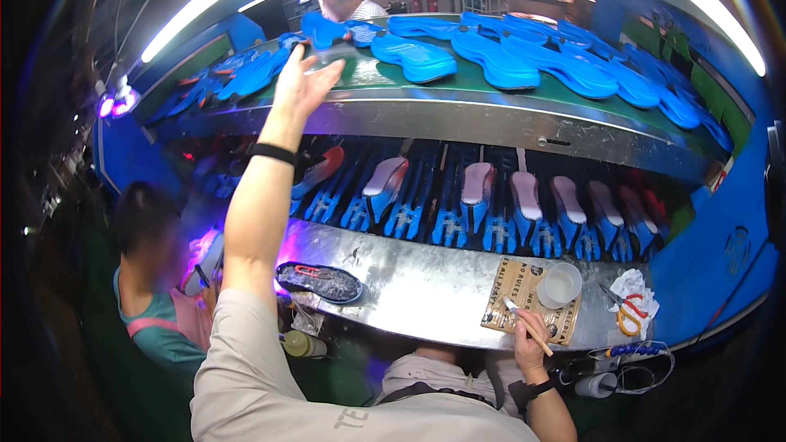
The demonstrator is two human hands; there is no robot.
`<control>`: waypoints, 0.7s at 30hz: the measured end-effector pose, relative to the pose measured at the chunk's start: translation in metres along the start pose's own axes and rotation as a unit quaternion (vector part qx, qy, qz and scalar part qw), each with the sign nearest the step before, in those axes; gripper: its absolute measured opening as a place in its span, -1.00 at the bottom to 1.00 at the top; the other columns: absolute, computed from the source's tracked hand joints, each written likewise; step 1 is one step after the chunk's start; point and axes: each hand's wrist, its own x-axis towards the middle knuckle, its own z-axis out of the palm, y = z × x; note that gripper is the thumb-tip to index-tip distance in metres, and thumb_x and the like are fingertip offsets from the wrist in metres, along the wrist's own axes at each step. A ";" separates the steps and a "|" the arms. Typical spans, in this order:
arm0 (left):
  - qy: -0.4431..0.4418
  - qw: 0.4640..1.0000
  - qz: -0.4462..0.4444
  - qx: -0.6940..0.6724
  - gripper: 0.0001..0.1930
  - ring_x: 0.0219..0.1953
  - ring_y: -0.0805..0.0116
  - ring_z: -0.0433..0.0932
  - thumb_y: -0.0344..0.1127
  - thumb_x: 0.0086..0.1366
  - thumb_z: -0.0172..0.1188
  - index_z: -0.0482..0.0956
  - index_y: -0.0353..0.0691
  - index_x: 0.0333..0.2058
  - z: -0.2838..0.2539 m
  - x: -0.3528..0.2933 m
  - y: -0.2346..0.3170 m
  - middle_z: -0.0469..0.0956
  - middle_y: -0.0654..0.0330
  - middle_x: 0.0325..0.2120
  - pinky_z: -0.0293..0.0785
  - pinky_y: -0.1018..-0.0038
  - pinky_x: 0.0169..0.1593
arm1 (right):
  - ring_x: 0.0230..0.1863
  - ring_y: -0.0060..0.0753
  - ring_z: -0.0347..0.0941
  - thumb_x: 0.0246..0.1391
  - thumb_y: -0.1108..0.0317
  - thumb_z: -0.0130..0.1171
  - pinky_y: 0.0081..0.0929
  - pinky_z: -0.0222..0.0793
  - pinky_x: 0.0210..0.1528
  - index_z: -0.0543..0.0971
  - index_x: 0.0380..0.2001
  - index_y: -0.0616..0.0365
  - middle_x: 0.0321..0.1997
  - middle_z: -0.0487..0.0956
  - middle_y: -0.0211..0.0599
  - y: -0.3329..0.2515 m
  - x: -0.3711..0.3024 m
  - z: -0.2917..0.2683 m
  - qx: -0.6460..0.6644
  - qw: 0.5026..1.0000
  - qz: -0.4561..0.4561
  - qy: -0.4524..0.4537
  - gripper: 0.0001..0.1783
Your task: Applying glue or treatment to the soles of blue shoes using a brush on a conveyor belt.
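My left hand [304, 86] reaches up to the upper green belt [356, 74], fingers spread and palm showing nothing in it. Just beyond the fingertips lies a blue shoe sole [325, 30]; whether they touch is unclear. More blue soles [495, 61] spread along the belt to the right. Down at the metal bench, my right hand [530, 342] grips a small brush [513, 307] by its wooden handle, bristles over a piece of printed brown cardboard [501, 317]. On that cardboard stands a white cup [560, 285] with pale liquid. A black shoe outsole [323, 282] rests on the bench between my arms.
Below the belt, a rack holds several upturned shoes [477, 184] with pale bottoms. Orange-handled scissors [629, 321] lie by crumpled white paper [634, 288] at the bench's right end. A co-worker [164, 295] sits at left holding a shoe; another person [344, 4] is behind the belt.
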 end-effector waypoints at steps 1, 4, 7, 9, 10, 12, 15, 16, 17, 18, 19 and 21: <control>0.008 0.988 0.038 0.148 -0.19 0.10 -0.36 0.53 0.03 0.49 0.09 -0.06 -0.37 0.43 -0.018 0.002 0.009 0.39 -0.43 0.17 0.54 0.01 0.18 | -0.20 -0.04 0.59 0.11 0.53 0.17 -0.27 0.49 -0.10 0.66 -0.15 0.31 -0.24 0.63 -0.02 0.002 0.000 0.000 0.000 1.000 -0.005 0.005 -0.77; 0.226 0.660 0.308 0.647 -0.44 -0.14 -0.19 0.69 -0.05 0.31 0.16 0.54 -0.30 0.17 -0.064 0.015 0.047 0.66 -0.27 -0.13 0.59 0.03 0.01 | -0.22 0.00 0.59 0.09 0.53 0.18 -0.25 0.50 -0.12 0.66 -0.15 0.30 -0.24 0.63 -0.02 0.004 -0.001 -0.001 -0.004 1.000 0.003 -0.009 -0.76; 0.315 0.388 0.324 0.803 -0.23 -0.24 -0.11 0.71 -0.07 0.23 0.20 0.26 -0.30 0.36 -0.109 0.019 0.088 0.69 -0.17 -0.33 0.61 0.10 -0.13 | -0.22 0.00 0.59 0.08 0.53 0.17 -0.25 0.50 -0.12 0.67 -0.15 0.29 -0.25 0.63 -0.02 0.003 0.000 -0.003 -0.010 1.000 0.012 -0.020 -0.75; 0.275 0.730 0.070 0.622 -0.50 -0.65 0.50 0.43 -0.22 0.26 0.26 0.47 -0.33 0.12 -0.128 0.021 0.116 0.44 0.27 -0.58 0.32 0.54 -0.63 | -0.22 0.00 0.59 0.08 0.54 0.17 -0.25 0.50 -0.12 0.67 -0.15 0.29 -0.25 0.63 -0.03 0.001 0.001 -0.003 -0.011 1.000 -0.007 -0.020 -0.75; 0.244 0.753 0.093 0.604 -0.60 -0.65 0.51 0.42 -0.23 0.28 0.27 0.50 -0.31 0.02 -0.138 0.019 0.118 0.43 0.30 -0.60 0.32 0.55 -0.62 | -0.22 0.00 0.59 0.07 0.54 0.17 -0.25 0.50 -0.12 0.67 -0.15 0.28 -0.25 0.63 -0.03 0.000 0.001 -0.003 -0.009 1.000 0.001 -0.020 -0.74; 0.217 0.774 0.127 0.582 -0.69 -0.65 0.51 0.40 -0.23 0.30 0.27 0.53 -0.29 -0.09 -0.148 0.020 0.122 0.41 0.33 -0.61 0.32 0.57 -0.60 | -0.22 0.00 0.59 0.07 0.54 0.17 -0.26 0.50 -0.12 0.67 -0.15 0.28 -0.25 0.63 -0.04 0.000 0.001 -0.003 -0.006 1.000 -0.014 -0.016 -0.74; 0.212 0.787 0.152 0.559 -0.77 -0.63 0.54 0.44 -0.21 0.32 0.30 0.54 -0.25 -0.26 -0.150 0.013 0.116 0.43 0.33 -0.59 0.33 0.59 -0.60 | -0.23 -0.01 0.59 0.06 0.54 0.17 -0.27 0.50 -0.12 0.67 -0.15 0.28 -0.25 0.63 -0.04 0.000 0.000 -0.003 -0.001 1.000 -0.010 -0.015 -0.74; 0.240 0.764 0.176 0.572 -0.76 -0.62 0.44 0.48 -0.21 0.29 0.34 0.56 -0.27 -0.31 -0.147 0.009 0.113 0.46 0.28 -0.60 0.40 0.50 -0.56 | -0.23 -0.01 0.58 0.06 0.55 0.17 -0.27 0.50 -0.12 0.67 -0.15 0.28 -0.25 0.63 -0.04 0.000 0.000 -0.003 0.006 1.000 0.007 -0.014 -0.74; 0.262 0.742 0.208 0.581 -0.74 -0.61 0.35 0.51 -0.20 0.26 0.38 0.58 -0.30 -0.36 -0.142 0.003 0.110 0.48 0.23 -0.62 0.47 0.40 -0.51 | -0.23 -0.01 0.58 0.06 0.55 0.17 -0.27 0.50 -0.12 0.67 -0.15 0.28 -0.25 0.63 -0.04 0.000 -0.001 -0.002 0.002 1.000 -0.004 -0.016 -0.74; 0.268 0.741 0.200 0.582 -0.74 -0.61 0.35 0.51 -0.20 0.26 0.38 0.58 -0.30 -0.36 -0.137 -0.006 0.106 0.48 0.23 -0.62 0.47 0.40 -0.51 | -0.24 -0.01 0.58 0.07 0.55 0.16 -0.27 0.50 -0.13 0.67 -0.14 0.28 -0.25 0.63 -0.04 0.000 -0.001 -0.003 0.007 1.000 -0.006 -0.015 -0.74; 0.275 0.611 0.300 0.679 -0.73 -0.56 0.23 0.55 -0.20 0.25 0.39 0.57 -0.28 -0.39 -0.131 -0.017 0.102 0.50 0.17 -0.60 0.50 0.32 -0.44 | -0.25 -0.02 0.58 0.07 0.56 0.16 -0.28 0.50 -0.13 0.67 -0.14 0.28 -0.25 0.63 -0.04 0.000 -0.001 -0.003 0.012 1.000 0.009 -0.015 -0.73; 0.271 0.460 0.389 0.751 -0.73 -0.52 0.11 0.58 -0.20 0.23 0.41 0.56 -0.26 -0.42 -0.115 -0.043 0.091 0.53 0.11 -0.58 0.53 0.25 -0.37 | -0.25 -0.03 0.58 0.08 0.56 0.16 -0.29 0.50 -0.14 0.67 -0.14 0.28 -0.26 0.63 -0.04 -0.001 0.000 -0.003 0.007 1.000 -0.010 -0.016 -0.73</control>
